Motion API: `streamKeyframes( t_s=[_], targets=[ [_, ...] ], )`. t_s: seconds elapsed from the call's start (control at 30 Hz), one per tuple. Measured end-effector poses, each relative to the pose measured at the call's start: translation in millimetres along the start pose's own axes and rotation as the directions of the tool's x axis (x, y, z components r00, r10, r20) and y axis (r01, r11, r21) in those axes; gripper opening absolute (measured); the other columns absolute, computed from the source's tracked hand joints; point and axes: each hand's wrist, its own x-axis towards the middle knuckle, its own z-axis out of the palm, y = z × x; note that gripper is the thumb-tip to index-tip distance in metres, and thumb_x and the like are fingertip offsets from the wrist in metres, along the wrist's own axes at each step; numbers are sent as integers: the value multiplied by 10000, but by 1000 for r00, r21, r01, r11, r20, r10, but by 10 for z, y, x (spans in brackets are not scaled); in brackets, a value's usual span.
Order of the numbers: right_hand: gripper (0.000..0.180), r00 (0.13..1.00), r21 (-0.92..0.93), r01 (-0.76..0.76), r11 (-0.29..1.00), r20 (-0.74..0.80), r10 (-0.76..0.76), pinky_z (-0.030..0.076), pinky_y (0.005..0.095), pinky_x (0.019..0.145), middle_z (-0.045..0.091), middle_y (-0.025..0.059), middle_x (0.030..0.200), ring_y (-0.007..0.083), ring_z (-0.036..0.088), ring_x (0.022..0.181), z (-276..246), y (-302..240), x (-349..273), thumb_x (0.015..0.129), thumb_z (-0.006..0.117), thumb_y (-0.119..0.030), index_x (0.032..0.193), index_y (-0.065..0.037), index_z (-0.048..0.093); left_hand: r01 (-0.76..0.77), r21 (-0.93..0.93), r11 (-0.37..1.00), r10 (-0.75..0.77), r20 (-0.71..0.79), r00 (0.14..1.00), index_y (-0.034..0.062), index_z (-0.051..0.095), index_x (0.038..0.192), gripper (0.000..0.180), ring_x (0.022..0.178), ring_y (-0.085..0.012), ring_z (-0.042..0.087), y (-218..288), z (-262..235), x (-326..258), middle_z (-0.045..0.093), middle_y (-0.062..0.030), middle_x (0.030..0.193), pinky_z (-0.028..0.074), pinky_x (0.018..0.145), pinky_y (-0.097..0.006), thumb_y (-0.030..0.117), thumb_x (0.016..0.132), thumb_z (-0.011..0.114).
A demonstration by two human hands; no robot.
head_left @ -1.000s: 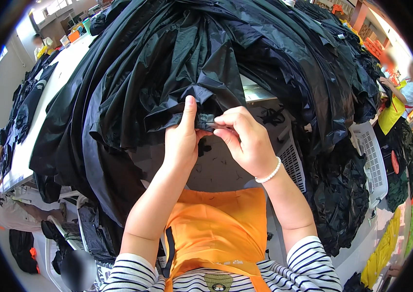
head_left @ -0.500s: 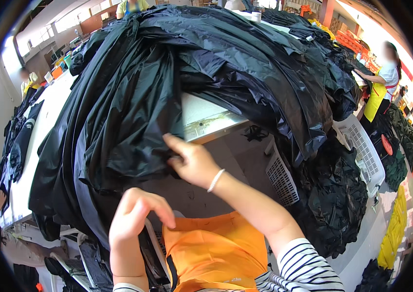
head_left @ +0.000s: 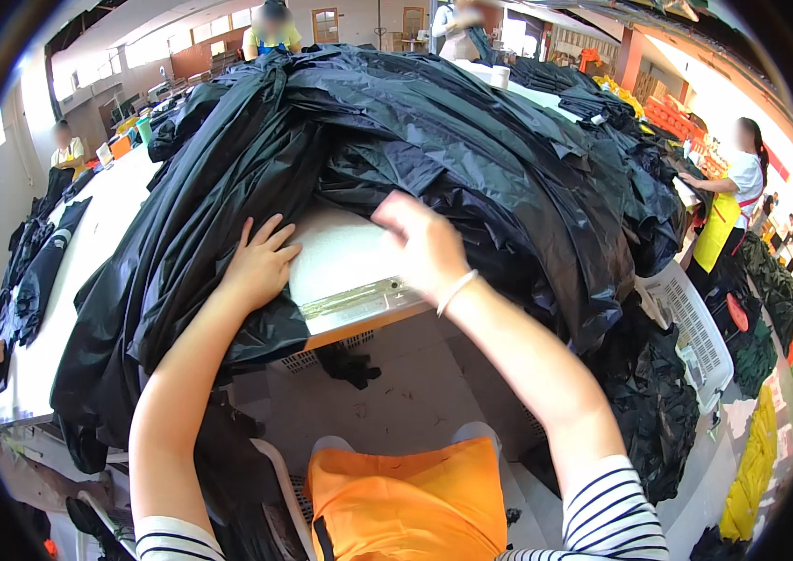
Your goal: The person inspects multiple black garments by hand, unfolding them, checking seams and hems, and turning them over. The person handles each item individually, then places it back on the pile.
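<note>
A large heap of thin, shiny black fabric (head_left: 471,122) covers the white table (head_left: 335,257) and hangs over its near edge. My left hand (head_left: 264,262) lies with spread fingers against the left hanging part of the fabric, pressing on it without gripping. My right hand (head_left: 422,245) is over the bare corner of the table, close to the right part of the heap. Motion smears its fingers, so whether they touch or hold the fabric does not show.
White plastic baskets (head_left: 695,323) stand on the floor to the right, beside a pile of black fabric (head_left: 639,411). A co-worker in a yellow apron (head_left: 716,224) works at the right. Others stand at the far side and left. Yellow cloth (head_left: 750,467) lies at the lower right.
My left hand has moved up and forward onto the fabric. The hanging cloth has shifted left, baring more tabletop. My right hand has moved up and right, away from that cloth.
</note>
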Motion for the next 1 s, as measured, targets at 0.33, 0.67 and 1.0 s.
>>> streamKeyframes(
  t_s=[0.33,0.67,1.0],
  targets=[
    [145,994,-319,46,947,-80,-75,503,451,734,650,225,886,411,618,840,-374,747,993,896,578,-141,908,2,598,86,-206,975,-103,-73,992,84,642,1175,366,1401,-253,288,-258,311,90,498,-91,1388,96,1169,-503,147,869,451],
    [234,841,-230,516,825,-46,-539,445,375,480,547,103,683,306,573,563,-46,-1274,420,799,695,-109,741,-49,477,193,-401,895,-208,7,978,102,630,1179,369,1354,-290,363,-224,342,143,535,-118,1342,136,1155,-518,201,856,482],
    [176,914,-115,259,959,351,-205,518,352,597,570,76,832,260,636,693,439,-646,-917,795,681,-175,871,-61,570,-129,-567,813,-11,-237,971,44,542,1268,557,1333,-337,380,70,-5,-139,529,-155,1323,222,1117,-542,209,749,661]
  ],
)
